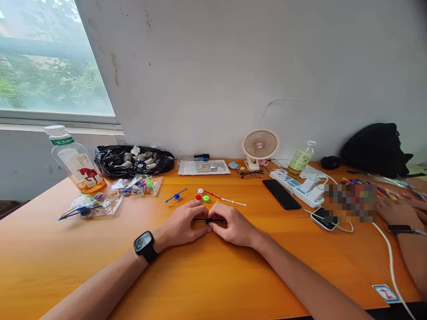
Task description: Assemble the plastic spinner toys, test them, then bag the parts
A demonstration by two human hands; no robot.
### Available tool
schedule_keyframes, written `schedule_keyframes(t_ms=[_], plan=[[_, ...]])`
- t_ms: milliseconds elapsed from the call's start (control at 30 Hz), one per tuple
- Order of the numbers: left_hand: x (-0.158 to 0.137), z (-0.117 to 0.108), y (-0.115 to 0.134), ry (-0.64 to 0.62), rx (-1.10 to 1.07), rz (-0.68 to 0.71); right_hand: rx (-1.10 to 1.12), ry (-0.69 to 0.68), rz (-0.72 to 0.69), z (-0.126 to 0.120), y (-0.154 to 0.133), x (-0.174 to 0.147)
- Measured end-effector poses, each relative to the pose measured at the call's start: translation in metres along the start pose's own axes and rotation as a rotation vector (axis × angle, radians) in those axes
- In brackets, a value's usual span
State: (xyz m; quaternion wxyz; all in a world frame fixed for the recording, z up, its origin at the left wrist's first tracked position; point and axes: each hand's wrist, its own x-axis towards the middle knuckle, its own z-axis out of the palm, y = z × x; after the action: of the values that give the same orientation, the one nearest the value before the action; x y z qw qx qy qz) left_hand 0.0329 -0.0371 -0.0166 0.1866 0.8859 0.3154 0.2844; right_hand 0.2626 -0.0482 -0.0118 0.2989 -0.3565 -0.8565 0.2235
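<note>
- Head view: left hand (187,223) and right hand (231,224) meet over the middle of the counter (207,275), fingertips close together.
- Specimen: small black piece (208,220) with thin arms to either side, located between the two hands; whether it touches the surface below, cannot tell.
- Fingers: both sets curled, grasping the black piece; exact contact partly hidden.
- Left wrist: dark watch (143,242).
- Just beyond the hands: blue piece with a rod (176,196); small red disc (198,197), green disc (206,198) and white disc (200,191) clustered; red-and-white rod (227,199) to their right.
- Further left: clear bags of parts (110,205) near a large bottle (78,164).
- Further right: black phone (282,194) beside a power strip (296,189); another person's hand (395,212) at the far edge.
</note>
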Motion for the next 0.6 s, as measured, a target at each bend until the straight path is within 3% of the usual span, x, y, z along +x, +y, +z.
schedule_keyframes(t_ms=[367, 467, 600], plan=[[-0.001, 0.004, -0.008, 0.048, 0.120, -0.021, 0.085, -0.013, 0.098, -0.002, 0.003, 0.002], [-0.002, 0.003, -0.006, 0.072, 0.098, -0.012, 0.031, 0.092, 0.174, -0.004, 0.007, 0.004], [-0.002, -0.004, -0.001, 0.099, 0.068, -0.006, -0.132, 0.271, 0.375, -0.018, 0.014, 0.005]])
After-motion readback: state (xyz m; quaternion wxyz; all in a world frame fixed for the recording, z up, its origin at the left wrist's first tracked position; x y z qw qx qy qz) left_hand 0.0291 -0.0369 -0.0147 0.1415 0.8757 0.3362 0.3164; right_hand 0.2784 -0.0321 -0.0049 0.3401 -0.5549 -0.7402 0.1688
